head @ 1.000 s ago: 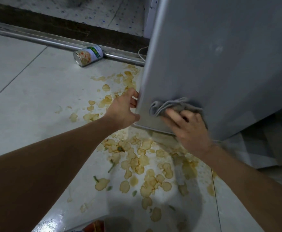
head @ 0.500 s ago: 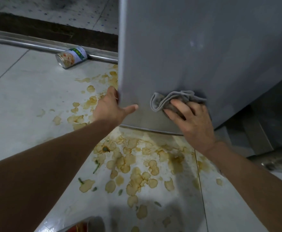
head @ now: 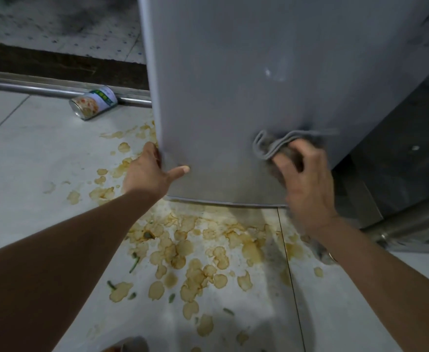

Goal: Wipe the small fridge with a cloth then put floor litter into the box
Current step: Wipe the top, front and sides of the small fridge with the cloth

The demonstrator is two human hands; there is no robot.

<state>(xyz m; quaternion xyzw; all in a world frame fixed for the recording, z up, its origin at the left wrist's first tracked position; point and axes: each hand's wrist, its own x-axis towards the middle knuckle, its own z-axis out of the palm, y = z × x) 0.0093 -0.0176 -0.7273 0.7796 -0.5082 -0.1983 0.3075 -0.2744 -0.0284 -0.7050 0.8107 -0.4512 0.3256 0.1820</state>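
Note:
The small grey fridge (head: 246, 85) fills the upper middle of the view, its door reaching down close to the floor. My left hand (head: 152, 171) grips the door's lower left edge, thumb flat on the front and fingers wrapped behind. My right hand (head: 307, 184) presses a crumpled grey cloth (head: 271, 146) against the lower right of the door; the hand is blurred. Yellow-brown spilled slices and sauce stains (head: 195, 262) cover the floor tiles under the fridge. A tin can (head: 93, 102) lies on its side at the back left.
A metal door rail (head: 30, 88) runs across the floor behind the can, with a dark threshold beyond. A metal pipe (head: 411, 224) lies at the right beside a dark cabinet. A reddish object (head: 127, 346) shows at the bottom edge.
My right hand has slid the cloth to the right along the lower door. My left hand keeps its hold on the door edge. The view has shifted slightly.

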